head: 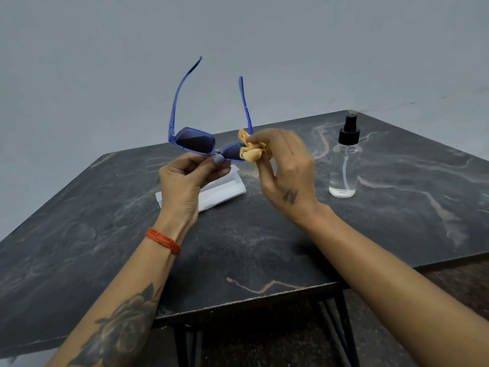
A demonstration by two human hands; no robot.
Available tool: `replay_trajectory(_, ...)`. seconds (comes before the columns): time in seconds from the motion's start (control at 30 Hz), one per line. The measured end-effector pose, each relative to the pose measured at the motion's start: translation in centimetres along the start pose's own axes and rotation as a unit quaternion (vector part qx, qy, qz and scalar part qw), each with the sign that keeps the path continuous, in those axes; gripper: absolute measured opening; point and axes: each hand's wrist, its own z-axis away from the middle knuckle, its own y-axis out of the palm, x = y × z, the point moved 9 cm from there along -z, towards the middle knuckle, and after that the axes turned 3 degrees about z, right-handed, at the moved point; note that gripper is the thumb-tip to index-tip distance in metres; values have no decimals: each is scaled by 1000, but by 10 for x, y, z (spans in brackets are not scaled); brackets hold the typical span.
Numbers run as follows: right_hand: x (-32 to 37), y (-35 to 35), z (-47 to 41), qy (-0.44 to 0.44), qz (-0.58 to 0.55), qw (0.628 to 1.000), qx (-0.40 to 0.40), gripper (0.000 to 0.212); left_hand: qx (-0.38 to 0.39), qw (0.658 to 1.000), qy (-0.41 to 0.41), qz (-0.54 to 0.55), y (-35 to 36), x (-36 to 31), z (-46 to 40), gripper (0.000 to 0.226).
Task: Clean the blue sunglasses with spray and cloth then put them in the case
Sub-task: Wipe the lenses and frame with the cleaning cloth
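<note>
The blue sunglasses [195, 143] hang in the air above the table, their arms unfolded and pointing up and away from me. My left hand [185, 178] pinches the frame at the bridge between thumb and fingers. My right hand [284, 165] pinches a bunched orange cloth [251, 151] against the right lens, which the cloth mostly hides. A white case [225, 190] lies flat on the table under my hands, partly hidden by my left hand. The clear spray bottle [344, 165] with a black nozzle stands upright to the right.
The dark marble-patterned table [264, 247] has black metal legs, and its front edge runs below my forearms. A plain grey wall stands behind it. Dark floor shows at the lower right.
</note>
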Motion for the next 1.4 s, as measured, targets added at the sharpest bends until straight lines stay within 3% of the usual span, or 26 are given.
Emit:
replay_trajectory(0.2, 14, -6, 3, -60, -3, 997, -40, 13, 5, 1000, -6, 0, 6, -1, 3, 9)
replay_trajectory(0.43, 25, 5, 9, -141, 29, 989, -8, 19, 15, 1000, 7, -5, 12, -4, 6, 3)
replay_trajectory(0.63, 18, 4, 8, -110, 22, 994, 2, 30, 3, 1000, 3, -4, 8, -2, 5, 4)
replay_trajectory(0.83, 12, 1, 6, -72, 27, 997, -14, 22, 3, 1000, 7, -18, 4, -2, 3, 8)
replay_trajectory(1.13, 26, 16, 13, -148, 27, 988, 41, 23, -5, 999, 21, -28, 4, -5, 4, 5)
replay_trajectory(1.4, 15, 13, 11, -122, 9, 992, 24, 15, -10, 1000, 8, -3, 2, -1, 3, 3)
